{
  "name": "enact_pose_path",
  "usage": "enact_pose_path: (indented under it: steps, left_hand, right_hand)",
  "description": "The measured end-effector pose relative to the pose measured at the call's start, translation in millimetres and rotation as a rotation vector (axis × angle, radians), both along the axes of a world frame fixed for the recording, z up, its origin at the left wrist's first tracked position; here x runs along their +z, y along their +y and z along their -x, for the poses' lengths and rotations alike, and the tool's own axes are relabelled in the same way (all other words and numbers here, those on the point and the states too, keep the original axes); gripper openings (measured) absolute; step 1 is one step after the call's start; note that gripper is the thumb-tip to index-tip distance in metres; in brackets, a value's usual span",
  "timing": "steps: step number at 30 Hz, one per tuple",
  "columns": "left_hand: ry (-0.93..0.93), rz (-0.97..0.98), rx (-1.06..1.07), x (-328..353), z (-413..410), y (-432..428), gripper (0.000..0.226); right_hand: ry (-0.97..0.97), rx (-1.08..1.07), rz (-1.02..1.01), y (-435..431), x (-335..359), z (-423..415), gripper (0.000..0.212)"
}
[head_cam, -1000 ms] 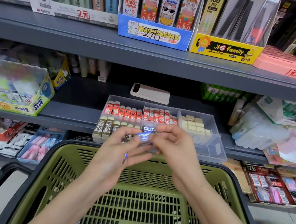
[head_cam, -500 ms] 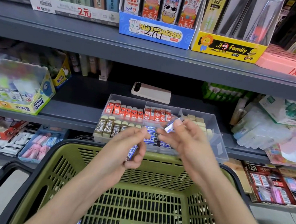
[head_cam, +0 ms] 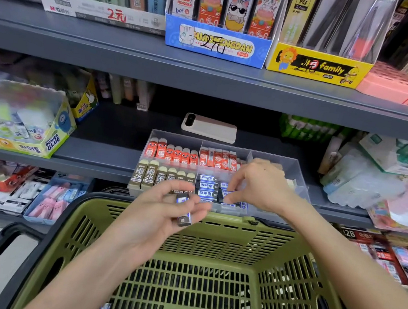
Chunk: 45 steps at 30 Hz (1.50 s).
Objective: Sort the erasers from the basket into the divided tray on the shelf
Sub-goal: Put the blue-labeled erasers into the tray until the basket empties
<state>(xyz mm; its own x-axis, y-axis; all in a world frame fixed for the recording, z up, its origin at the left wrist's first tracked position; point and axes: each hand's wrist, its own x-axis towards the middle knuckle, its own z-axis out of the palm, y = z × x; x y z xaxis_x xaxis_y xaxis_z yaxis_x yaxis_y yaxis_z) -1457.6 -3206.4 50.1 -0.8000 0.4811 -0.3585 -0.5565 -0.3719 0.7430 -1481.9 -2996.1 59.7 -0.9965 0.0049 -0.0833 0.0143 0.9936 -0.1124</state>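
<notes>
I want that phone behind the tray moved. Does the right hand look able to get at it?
Probably yes: the right hand is over the tray and nothing stands between it and the phone, though its fingers pinch a blue eraser.

The clear divided tray [head_cam: 174, 136] sits on the shelf [head_cam: 99, 151], and the olive-green basket [head_cam: 238, 241] is just in front of it, lower down. Red-sleeved erasers [head_cam: 169, 152] stand in the tray's back left and back middle compartments. Brown 2B erasers [head_cam: 148, 175] stand in its front left, and blue-labelled erasers [head_cam: 206, 188] lie stacked in its front middle, one pinched by the right hand [head_cam: 263, 185]. The left hand [head_cam: 164, 208] grips a blue-and-black eraser [head_cam: 184, 211] just before the tray's front wall.
</notes>
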Motion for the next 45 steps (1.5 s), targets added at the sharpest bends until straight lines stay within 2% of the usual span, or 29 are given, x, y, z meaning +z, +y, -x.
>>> enact_pose_path:
  steps: [5,8,13,16,19,22,24,27,30,32,36,38,41,45]
  left_hand:
    - [0.174,0.179,0.046,-3,1,-2,0.037]
    - [0.222,0.227,0.079,-5,1,-2,0.031]
    - [0.206,0.161,0.084,-6,2,-3,0.031]
    - [0.209,0.132,0.026,-5,3,-2,0.046]
    - [0.285,0.138,0.031,-6,1,4,0.043]
    - [0.412,0.212,0.095,-6,-1,11,0.042]
    - [0.422,0.202,0.143,-6,-1,17,0.043]
    - [0.409,0.199,0.157,-6,1,26,0.042]
    - [0.420,0.202,0.124,-6,4,28,0.035]
    - [0.582,0.363,0.120,-7,6,23,0.033]
    - [1.033,0.843,0.146,-21,4,10,0.032]
    - [1.220,1.020,0.150,-30,2,6,0.034]
    - [1.379,1.136,0.088,-41,1,1,0.042]
    - [1.494,1.266,-0.037,-53,1,-5,0.040]
  right_hand:
    - [-0.064,-0.021,0.016,-5,0,5,0.021]
    - [-0.074,0.000,0.057,-7,-2,2,0.004]
    - [-0.065,0.007,0.102,-6,-4,-5,0.019]
    - [0.036,-0.034,0.160,-5,0,-13,0.021]
    - [0.173,-0.061,0.482,-14,9,-28,0.014]
    - [0.158,-0.047,0.833,-31,15,-48,0.004]
    - [0.205,-0.043,0.927,-40,12,-58,0.019]
    - [0.339,-0.040,0.864,-46,6,-62,0.026]
    - [0.353,-0.046,0.804,-32,6,-56,0.014]
    - [0.351,-0.087,0.679,-9,8,-46,0.016]
    - [0.259,-0.051,0.057,24,5,-21,0.024]
    - [0.195,0.028,-0.098,25,-3,-14,0.026]
    - [0.217,0.093,-0.104,19,-13,-9,0.026]
    - [0.278,0.119,-0.096,12,-23,-10,0.019]
